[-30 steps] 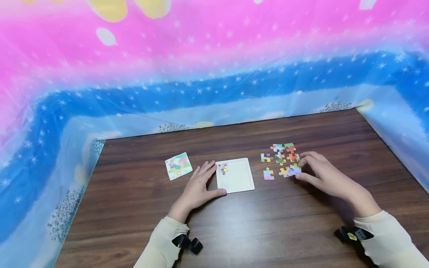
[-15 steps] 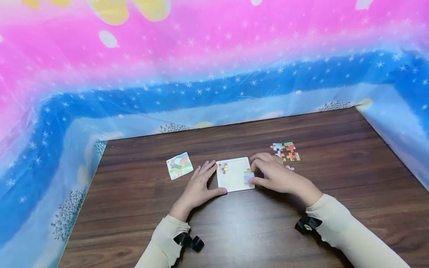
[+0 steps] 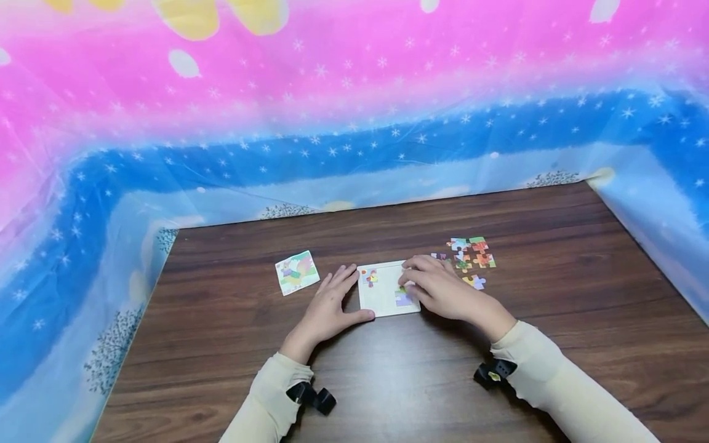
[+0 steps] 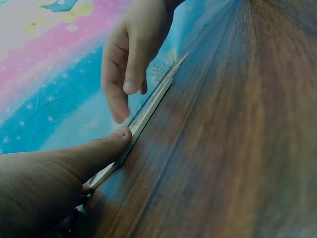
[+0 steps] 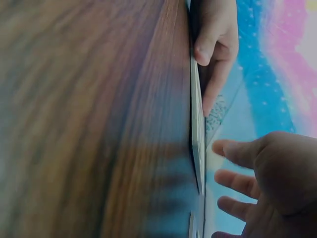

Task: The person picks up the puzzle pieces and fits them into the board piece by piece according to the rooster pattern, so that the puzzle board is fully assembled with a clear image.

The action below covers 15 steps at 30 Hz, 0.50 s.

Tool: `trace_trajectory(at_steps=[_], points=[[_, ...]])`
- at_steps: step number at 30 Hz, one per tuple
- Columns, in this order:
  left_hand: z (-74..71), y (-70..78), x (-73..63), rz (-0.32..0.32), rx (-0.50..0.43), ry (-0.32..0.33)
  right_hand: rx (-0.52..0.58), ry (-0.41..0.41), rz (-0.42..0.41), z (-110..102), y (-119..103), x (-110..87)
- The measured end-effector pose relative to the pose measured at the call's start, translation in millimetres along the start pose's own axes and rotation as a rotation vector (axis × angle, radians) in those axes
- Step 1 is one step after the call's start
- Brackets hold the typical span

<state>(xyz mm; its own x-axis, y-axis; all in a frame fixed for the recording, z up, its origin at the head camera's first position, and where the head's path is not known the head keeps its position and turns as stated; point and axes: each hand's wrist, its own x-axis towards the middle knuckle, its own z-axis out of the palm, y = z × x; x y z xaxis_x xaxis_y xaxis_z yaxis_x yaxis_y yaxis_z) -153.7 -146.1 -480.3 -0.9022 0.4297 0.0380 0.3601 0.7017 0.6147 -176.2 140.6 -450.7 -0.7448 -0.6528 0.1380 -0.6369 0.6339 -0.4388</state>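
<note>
In the head view, a shallow square puzzle board (image 3: 382, 300) lies on the table. My left hand (image 3: 330, 309) rests along its left side, thumb at the near corner and fingertips at the far one. The thumb (image 4: 106, 148) touches the board's edge in the left wrist view. My right hand (image 3: 443, 289) is over the board's right side with its fingers spread apart. Below its fingertips, a green and purple jigsaw piece (image 3: 404, 299) lies at the near right corner. Another jigsaw piece (image 3: 369, 278) sits in the far left corner.
Several loose jigsaw pieces (image 3: 479, 245) lie right of the board, partly behind my right hand. Left of the board is a square picture card (image 3: 297, 272). A patterned cloth (image 3: 332, 147) hangs around the wooden table (image 3: 221, 357). Each wrist carries a black strap (image 3: 495, 373).
My right hand has moved left from the loose pieces to the board, carrying the green and purple jigsaw piece, which now lies at the near right corner. The left hand has stayed put.
</note>
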Motion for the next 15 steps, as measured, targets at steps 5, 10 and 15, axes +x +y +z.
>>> trace_trajectory(at_steps=[5, 10, 15], points=[[-0.1, 0.0, 0.6, 0.011, 0.007, -0.006, -0.081, -0.023, -0.030, 1.4, -7.0, 3.0], [1.7, -0.7, -0.7, 0.009, 0.017, -0.020, -0.102, -0.076, -0.009, 0.0, -10.7, -1.3], [0.1, 1.2, -0.2, 0.002, 0.019, -0.018, -0.040, -0.076, -0.009, -4.2, -8.7, -3.8]])
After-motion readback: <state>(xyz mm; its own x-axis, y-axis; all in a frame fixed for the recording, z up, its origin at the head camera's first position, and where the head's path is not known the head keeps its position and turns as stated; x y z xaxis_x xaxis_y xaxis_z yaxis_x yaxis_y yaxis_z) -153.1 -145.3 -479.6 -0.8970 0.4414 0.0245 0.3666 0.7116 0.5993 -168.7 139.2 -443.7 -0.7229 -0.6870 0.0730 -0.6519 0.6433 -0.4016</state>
